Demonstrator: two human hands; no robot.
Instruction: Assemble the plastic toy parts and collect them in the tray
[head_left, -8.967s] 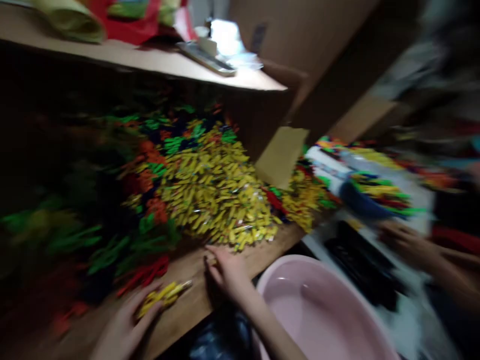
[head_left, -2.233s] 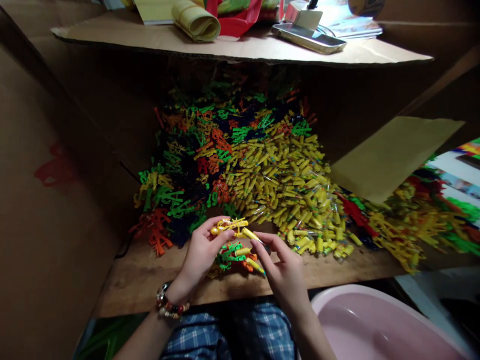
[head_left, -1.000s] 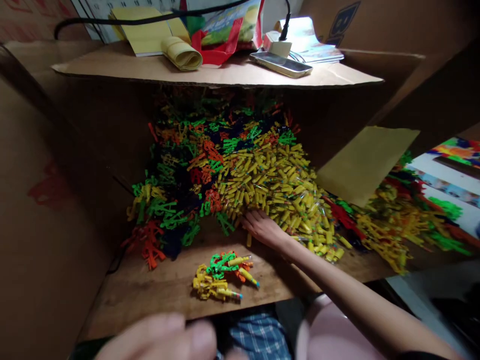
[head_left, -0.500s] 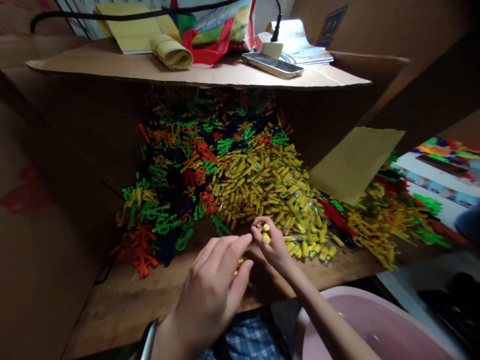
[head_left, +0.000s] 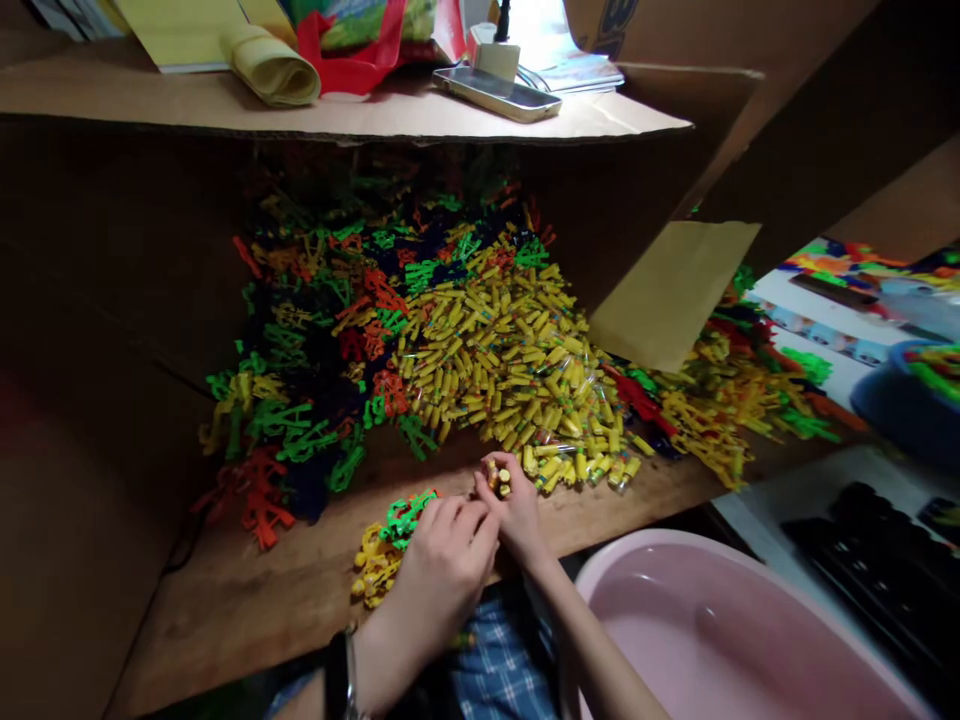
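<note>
My right hand (head_left: 519, 515) is closed around a few small yellow tubes (head_left: 504, 478), whose round ends show between thumb and fingers. Close against it, my left hand (head_left: 450, 550) has its fingers curled in; whatever they pinch is hidden behind them. Beside the left hand on the wooden board lie small green plastic figures (head_left: 409, 515) and yellow plastic figures (head_left: 373, 565). Just beyond both hands spreads a large heap of yellow tubes (head_left: 495, 350), some with clear wrapping.
Tangled green, orange and dark figures (head_left: 300, 420) fill the left of the cardboard box. A cardboard shelf (head_left: 360, 115) above carries a phone (head_left: 499, 95) and a yellow roll (head_left: 274, 70). A pink basin (head_left: 660, 600) stands at lower right, with a blue tub (head_left: 892, 400) farther off.
My view has swung right and down. The left hand has closed its fingers and come up against the right hand, uncovering the green and yellow figures. The right hand still holds its tubes.
</note>
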